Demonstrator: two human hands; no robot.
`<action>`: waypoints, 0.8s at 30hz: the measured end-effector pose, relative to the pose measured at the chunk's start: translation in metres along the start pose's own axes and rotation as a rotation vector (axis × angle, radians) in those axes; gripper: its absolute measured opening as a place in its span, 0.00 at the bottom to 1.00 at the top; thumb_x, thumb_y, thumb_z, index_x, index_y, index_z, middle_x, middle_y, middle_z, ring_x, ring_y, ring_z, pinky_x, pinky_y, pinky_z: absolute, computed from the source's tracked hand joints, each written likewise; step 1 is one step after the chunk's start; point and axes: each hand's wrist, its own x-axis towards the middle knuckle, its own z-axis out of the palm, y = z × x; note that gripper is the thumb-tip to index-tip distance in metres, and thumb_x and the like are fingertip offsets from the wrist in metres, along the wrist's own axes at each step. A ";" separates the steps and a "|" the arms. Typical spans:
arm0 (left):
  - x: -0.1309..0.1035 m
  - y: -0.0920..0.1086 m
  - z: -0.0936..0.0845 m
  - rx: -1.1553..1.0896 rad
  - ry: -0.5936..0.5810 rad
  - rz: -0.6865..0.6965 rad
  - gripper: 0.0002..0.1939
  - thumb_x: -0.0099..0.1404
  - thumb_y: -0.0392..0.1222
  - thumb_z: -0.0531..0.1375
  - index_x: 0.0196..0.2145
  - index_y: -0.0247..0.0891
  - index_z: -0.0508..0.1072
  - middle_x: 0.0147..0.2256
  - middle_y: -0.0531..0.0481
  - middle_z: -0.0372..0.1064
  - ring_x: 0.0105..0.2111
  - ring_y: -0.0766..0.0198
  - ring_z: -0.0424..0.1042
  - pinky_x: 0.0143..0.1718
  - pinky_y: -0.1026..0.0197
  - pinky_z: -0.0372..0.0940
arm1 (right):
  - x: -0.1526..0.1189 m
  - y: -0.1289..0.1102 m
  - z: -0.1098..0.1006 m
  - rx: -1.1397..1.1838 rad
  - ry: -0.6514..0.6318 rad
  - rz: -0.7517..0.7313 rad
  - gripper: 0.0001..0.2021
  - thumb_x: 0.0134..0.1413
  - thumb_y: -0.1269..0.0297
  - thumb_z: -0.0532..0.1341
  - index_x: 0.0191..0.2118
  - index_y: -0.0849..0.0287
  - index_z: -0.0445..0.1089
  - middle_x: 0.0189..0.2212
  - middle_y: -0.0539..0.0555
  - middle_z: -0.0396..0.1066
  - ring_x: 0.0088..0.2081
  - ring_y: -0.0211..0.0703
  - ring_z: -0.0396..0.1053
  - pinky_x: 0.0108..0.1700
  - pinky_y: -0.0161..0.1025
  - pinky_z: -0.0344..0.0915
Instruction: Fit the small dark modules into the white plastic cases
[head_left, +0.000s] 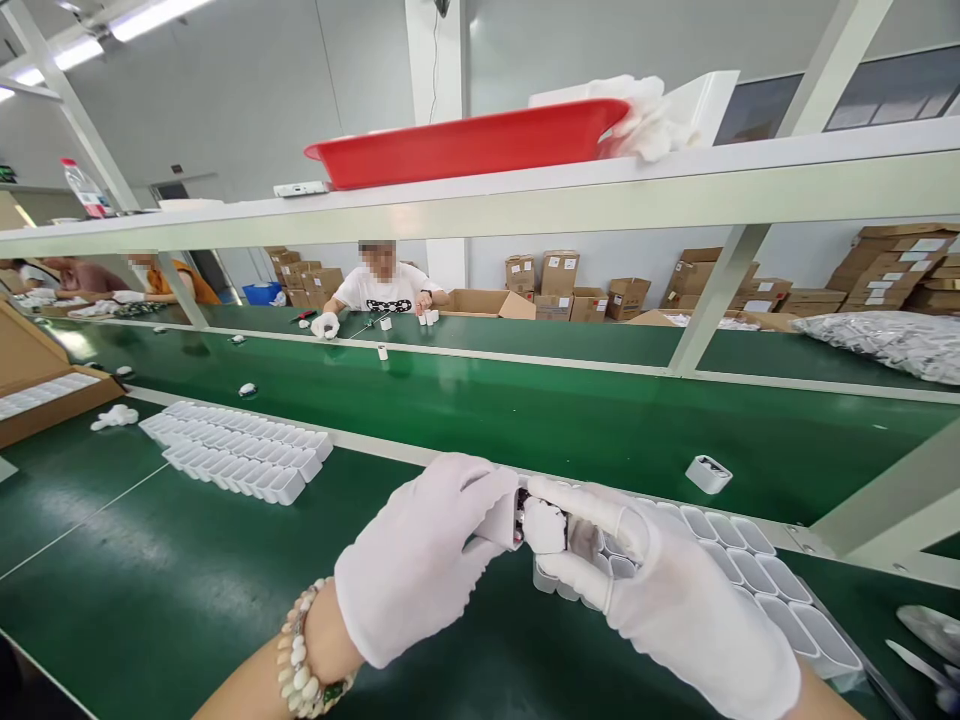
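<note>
Both hands wear white gloves. My left hand (pixel 431 550) is closed round a white housing (pixel 501 522) at the centre of the head view. Beside it, my right hand (pixel 652 580) pinches a small white module (pixel 545 525) with dark edges, at the housing's open end. Whether the module is partly inside the housing is hard to tell. Under and behind my right hand are rows of open white housings (pixel 784 580) on the green table. My right hand and wrist hide some of them.
More white housings (pixel 240 450) stand in rows at the left, near a cardboard box (pixel 45 385). One housing (pixel 708 474) lies on the green belt (pixel 480 400) beyond. A shelf (pixel 480 205) carries a red tray (pixel 472 145). A person (pixel 386 290) sits across.
</note>
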 end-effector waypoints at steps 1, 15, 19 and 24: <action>0.000 0.000 0.001 0.007 -0.002 -0.006 0.17 0.56 0.23 0.54 0.39 0.41 0.69 0.40 0.49 0.72 0.39 0.60 0.72 0.36 0.60 0.69 | 0.000 0.000 0.000 -0.003 -0.010 0.007 0.07 0.56 0.65 0.60 0.38 0.49 0.75 0.26 0.46 0.72 0.25 0.39 0.70 0.28 0.35 0.71; -0.006 -0.007 0.008 -0.087 -0.026 -0.067 0.26 0.58 0.28 0.62 0.52 0.46 0.65 0.47 0.49 0.70 0.46 0.57 0.71 0.47 0.53 0.70 | 0.000 0.002 0.001 0.014 -0.074 -0.007 0.08 0.56 0.67 0.59 0.37 0.47 0.73 0.27 0.47 0.72 0.26 0.40 0.69 0.28 0.37 0.70; -0.007 -0.006 0.008 -0.118 -0.050 -0.074 0.26 0.58 0.29 0.63 0.52 0.46 0.66 0.47 0.48 0.70 0.45 0.56 0.71 0.46 0.52 0.70 | 0.001 0.003 0.004 0.053 -0.117 0.049 0.09 0.56 0.68 0.59 0.39 0.47 0.73 0.28 0.47 0.72 0.28 0.40 0.70 0.32 0.38 0.72; -0.004 -0.003 0.008 -0.229 0.015 -0.083 0.28 0.56 0.27 0.64 0.52 0.46 0.67 0.48 0.50 0.71 0.47 0.59 0.71 0.49 0.55 0.70 | 0.001 0.012 0.014 0.185 0.060 0.138 0.33 0.46 0.66 0.66 0.60 0.43 0.62 0.35 0.47 0.74 0.32 0.43 0.74 0.31 0.40 0.75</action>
